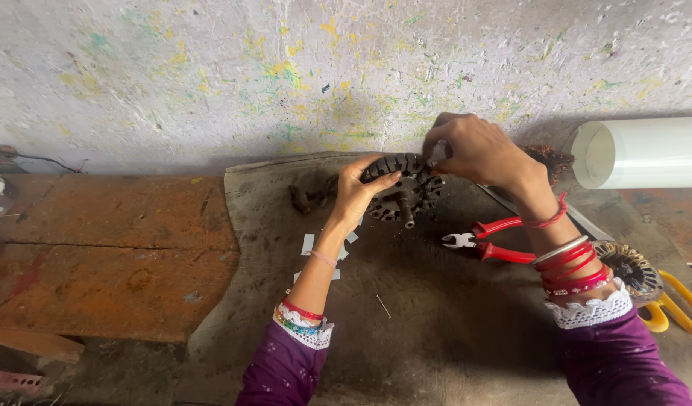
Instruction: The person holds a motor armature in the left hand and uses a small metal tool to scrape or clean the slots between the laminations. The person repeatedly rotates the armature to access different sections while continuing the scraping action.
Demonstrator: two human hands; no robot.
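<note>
Stator (pixel 403 189) sits at the mat's (pixel 406 331) far edge by the wall (pixel 210 75), tilted up on its rim, shaft pointing toward the person. Left hand (pixel 356 197) clamps its left rim, fingers closed. Right hand (pixel 478 149) pinches a small pale piece at the top rim. Cutters (pixel 490 238) lie just right, jaws pointing left.

Both hands (pixel 355 192) (pixel 478 150) forward, fingers curled

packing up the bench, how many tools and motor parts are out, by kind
slotted motor cores: 2, one held, one beside the right wrist
red-handled pliers: 1
yellow-handled scissors: 1
white pipe: 1
total: 5
</note>
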